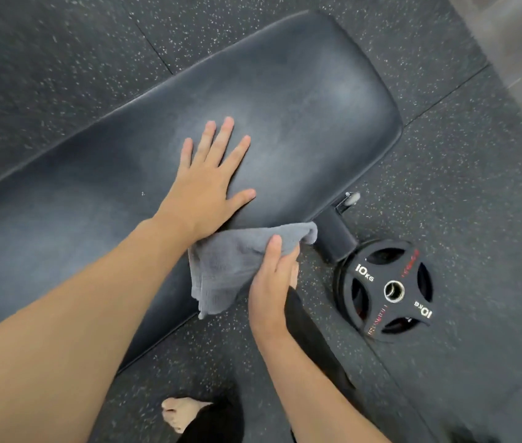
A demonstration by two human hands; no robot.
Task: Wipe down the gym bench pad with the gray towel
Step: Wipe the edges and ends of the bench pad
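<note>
The black gym bench pad [285, 100] runs from the lower left to the upper right of the head view. My left hand [211, 183] lies flat on it, fingers spread, near the pad's near edge. My right hand [271, 282] grips the gray towel [221, 266], which is pressed against the pad's near side edge and hangs down below it. The towel's upper part is tucked under my left wrist.
A black 10 kg weight plate [387, 290] lies on the speckled rubber floor [461, 187] to the right, beside the bench's foot and small wheel [351, 199]. My bare foot [179, 414] and dark trouser legs stand below the bench.
</note>
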